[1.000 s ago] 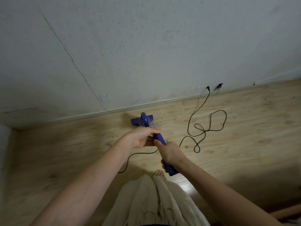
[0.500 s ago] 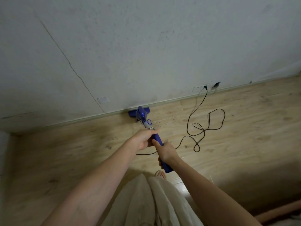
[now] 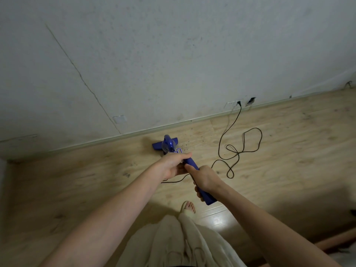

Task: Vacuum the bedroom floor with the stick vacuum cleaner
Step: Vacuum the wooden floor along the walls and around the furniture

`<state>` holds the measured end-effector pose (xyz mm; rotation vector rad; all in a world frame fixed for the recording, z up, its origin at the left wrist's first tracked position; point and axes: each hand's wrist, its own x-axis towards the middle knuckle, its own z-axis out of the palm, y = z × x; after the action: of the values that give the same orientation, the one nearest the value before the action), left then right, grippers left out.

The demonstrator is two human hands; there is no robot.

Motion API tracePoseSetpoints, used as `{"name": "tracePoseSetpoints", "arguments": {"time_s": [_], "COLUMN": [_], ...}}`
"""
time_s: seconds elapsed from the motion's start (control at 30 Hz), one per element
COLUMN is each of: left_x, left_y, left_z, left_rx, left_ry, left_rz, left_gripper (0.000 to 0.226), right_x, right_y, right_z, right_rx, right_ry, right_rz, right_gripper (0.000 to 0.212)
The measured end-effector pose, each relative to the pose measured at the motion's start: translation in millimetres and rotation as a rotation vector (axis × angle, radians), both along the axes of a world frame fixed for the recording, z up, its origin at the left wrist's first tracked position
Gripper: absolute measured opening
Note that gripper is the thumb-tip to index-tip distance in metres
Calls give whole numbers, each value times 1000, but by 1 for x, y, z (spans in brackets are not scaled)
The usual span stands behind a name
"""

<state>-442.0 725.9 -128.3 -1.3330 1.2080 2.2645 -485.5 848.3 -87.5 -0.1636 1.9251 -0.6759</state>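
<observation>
A blue stick vacuum cleaner [image 3: 167,144] stands on the light wooden floor [image 3: 86,180], its head a little short of the skirting board. My left hand [image 3: 173,165] grips the upper part of the stick. Just behind it, my right hand [image 3: 204,178] grips the blue handle, whose end sticks out below my wrist. The black power cord [image 3: 240,145] runs from under my hands across the floor in loose loops to a wall socket [image 3: 236,103].
A grey-white wall [image 3: 173,64] with a long diagonal crack fills the upper view. Dark specks lie on the floor right of the vacuum head. My bare foot [image 3: 188,207] and pale trousers are below the handle. A dark edge shows at the bottom right.
The vacuum head went forward to the skirting board and has now come back a little toward me. Both hands kept their grip on the stick.
</observation>
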Motion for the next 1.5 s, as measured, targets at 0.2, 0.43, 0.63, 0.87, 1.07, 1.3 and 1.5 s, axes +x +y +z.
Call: {"name": "tracePoseSetpoints", "arguments": {"time_s": [0.2, 0.43, 0.63, 0.87, 1.07, 1.3, 1.5], "left_x": [-6, 5, 14, 4, 11, 11, 2], "left_y": [8, 9, 16, -4, -6, -12, -23], "left_z": [-19, -24, -33, -41, -46, -49, -46], "left_rx": [-51, -22, 21, -9, 33, 15, -7], "left_ry": [-53, 0, 51, 42, 79, 70, 87], "left_rz": [88, 52, 51, 128, 133, 129, 130], "left_gripper": [21, 13, 20, 33, 27, 32, 34], "right_x": [7, 13, 20, 13, 23, 24, 14], "right_y": [-1, 7, 15, -8, 5, -10, -24], "right_z": [-35, -35, -34, -48, -42, -44, -40], "right_rx": [4, -27, -7, -89, -119, -118, -108], "right_ry": [39, 10, 45, 58, 133, 214, 137], "right_rz": [-18, -56, -28, -60, 11, 31, 6], "right_gripper": [49, 48, 46, 38, 26, 25, 27]}}
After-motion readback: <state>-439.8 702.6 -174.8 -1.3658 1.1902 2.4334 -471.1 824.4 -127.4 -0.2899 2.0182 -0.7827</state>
